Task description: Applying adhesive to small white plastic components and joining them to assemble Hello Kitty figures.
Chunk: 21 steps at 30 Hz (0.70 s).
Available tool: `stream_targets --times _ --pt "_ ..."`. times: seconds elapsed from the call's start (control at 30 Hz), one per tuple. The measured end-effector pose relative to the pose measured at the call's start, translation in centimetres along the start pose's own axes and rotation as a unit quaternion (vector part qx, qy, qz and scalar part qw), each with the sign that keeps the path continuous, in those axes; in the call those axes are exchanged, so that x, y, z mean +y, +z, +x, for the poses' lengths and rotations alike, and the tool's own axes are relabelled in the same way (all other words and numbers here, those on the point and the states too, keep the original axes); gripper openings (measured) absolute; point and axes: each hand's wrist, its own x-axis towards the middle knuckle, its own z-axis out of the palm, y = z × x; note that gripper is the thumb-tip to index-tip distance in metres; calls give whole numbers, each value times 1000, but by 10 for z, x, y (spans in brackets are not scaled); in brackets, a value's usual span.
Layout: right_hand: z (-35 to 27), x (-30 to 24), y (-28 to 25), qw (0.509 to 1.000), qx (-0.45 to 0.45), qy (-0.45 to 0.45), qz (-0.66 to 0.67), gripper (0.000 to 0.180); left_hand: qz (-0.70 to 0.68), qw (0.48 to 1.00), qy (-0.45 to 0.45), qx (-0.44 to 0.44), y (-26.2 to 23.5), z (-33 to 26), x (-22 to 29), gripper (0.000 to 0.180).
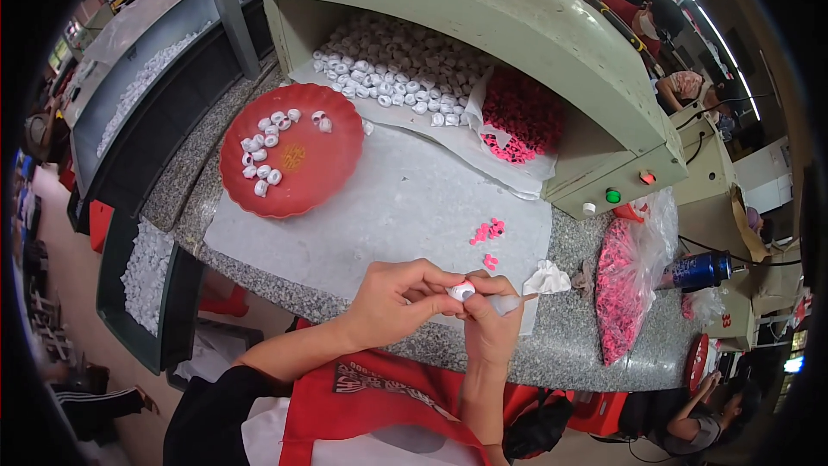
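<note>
My left hand (398, 300) is closed, pinching a small rounded white piece (464, 291) between thumb and fingertips. My right hand (490, 328) meets it there, its fingers closed at the same piece; a bit of pink shows at the piece's upper edge. A translucent, tube-like tool (505, 303) with a thin brownish end sticks out to the right from my right hand. Just beyond the hands, a few small pink and black pieces (488, 231) lie on a white sheet (397, 198). A crumpled white cloth (547, 279) rests right of the tool's end.
A red scalloped plate (332, 160) with several white pieces stands left. Behind is a pale green metal housing (483, 9) holding heaped white pieces (397, 78) and pink pieces (522, 116). A plastic bag of pink pieces (623, 280) and a blue can (697, 270) are right. Bins (177, 302) flank the left edge.
</note>
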Motion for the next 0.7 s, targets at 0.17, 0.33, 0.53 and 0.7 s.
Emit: stream_targets --times 0.17,0.33,0.53,0.7 --pt "3 8 1 997 -10 0 78 12 14 1000 -8 9 -1 0 -5 24" --pt "7 14 2 998 9 32 62 10 -1 998 -64 3 -9 1 -6 21" --pt "27 44 19 994 83 56 -47 11 -7 990 -103 98 -39 5 -33 18" --pt "33 31 9 974 159 41 -154 16 600 743 -25 295 -118 31 -5 34"
